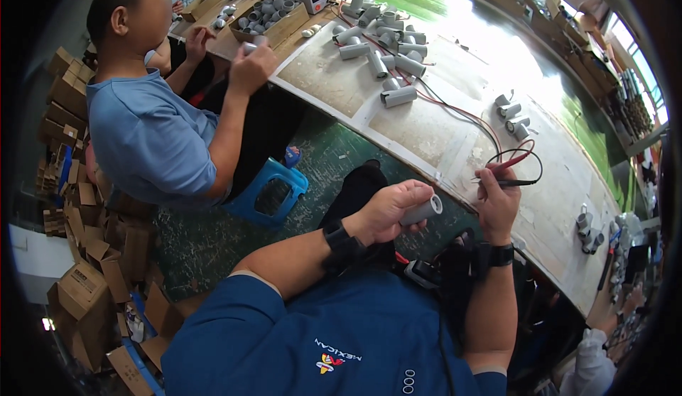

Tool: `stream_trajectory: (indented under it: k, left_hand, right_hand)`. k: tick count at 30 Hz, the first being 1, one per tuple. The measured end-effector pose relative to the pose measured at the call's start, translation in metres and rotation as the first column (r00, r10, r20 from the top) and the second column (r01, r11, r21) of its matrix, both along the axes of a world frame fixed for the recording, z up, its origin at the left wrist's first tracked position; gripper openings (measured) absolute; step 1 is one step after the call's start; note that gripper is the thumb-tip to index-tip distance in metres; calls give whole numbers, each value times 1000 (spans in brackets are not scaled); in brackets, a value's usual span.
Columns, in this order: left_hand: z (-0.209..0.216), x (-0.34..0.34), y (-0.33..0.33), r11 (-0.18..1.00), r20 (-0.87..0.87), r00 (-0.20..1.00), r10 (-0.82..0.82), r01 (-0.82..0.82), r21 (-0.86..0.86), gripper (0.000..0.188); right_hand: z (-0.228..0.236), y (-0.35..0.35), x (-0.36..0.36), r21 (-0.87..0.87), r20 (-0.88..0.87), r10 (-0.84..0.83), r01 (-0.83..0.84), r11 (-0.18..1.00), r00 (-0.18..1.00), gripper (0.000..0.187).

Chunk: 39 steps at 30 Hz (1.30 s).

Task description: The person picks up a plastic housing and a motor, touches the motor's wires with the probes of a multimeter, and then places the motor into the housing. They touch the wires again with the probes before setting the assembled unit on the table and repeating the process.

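My left hand [392, 213] is closed round a grey cylindrical housing [420, 211], its round open end tilted up toward my right hand. A red test probe [506, 163] and a black test probe [517, 182] are pinched together in my right hand [498, 201], at the table's near edge. Their thin tips point left toward the housing, apart from it. From the probes, red and black leads [458, 113] loop back across the worktable [455, 140] to a heap of similar grey housings [398, 51].
A few more housings stand in small groups, one group [513, 115] beyond my right hand, another [588, 231] farther right. At left a co-worker in a blue shirt [153, 133] handles a grey part beside a box of parts [266, 16]. A blue stool [273, 193] and cardboard boxes [85, 289] stand on the floor.
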<state>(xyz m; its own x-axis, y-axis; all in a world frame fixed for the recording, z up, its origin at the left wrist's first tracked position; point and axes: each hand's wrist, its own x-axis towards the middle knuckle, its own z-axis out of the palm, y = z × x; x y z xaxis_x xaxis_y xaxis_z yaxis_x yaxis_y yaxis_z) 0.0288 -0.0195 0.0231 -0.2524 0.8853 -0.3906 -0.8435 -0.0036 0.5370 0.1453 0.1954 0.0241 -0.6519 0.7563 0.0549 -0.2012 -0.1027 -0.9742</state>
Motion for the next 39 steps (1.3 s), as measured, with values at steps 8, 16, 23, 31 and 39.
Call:
stream_trajectory:
  k: [8, 16, 23, 31, 39]
  left_hand:
    - [13, -108, -20, 773, -931, 284, 229, -634, -3, 57]
    - [-3, -250, -12, 453, -977, -126, -170, -891, 36, 60]
    - [20, -250, 39, 206, -847, -143, -512, -978, 41, 69]
    - [63, -116, 229, 1000, -843, -538, 10, 3, 10, 49]
    - [56, -83, 338, 840, -755, -372, -540, -179, -512, 47]
  right_hand:
    - [-6, 10, 12, 7, -20, -9, 9, 1000, 1000, 14]
    - [-5, 11, 15, 17, -18, 4, -4, 1000, 1000, 13]
    - [0, 23, 40, 84, 100, -14, 6, 996, 995, 14]
    - [-1, 26, 47, 81, 36, 22, -25, 996, 999, 16]
    - [-2, 24, 46, 143, 60, 71, -79, 987, 996, 13]
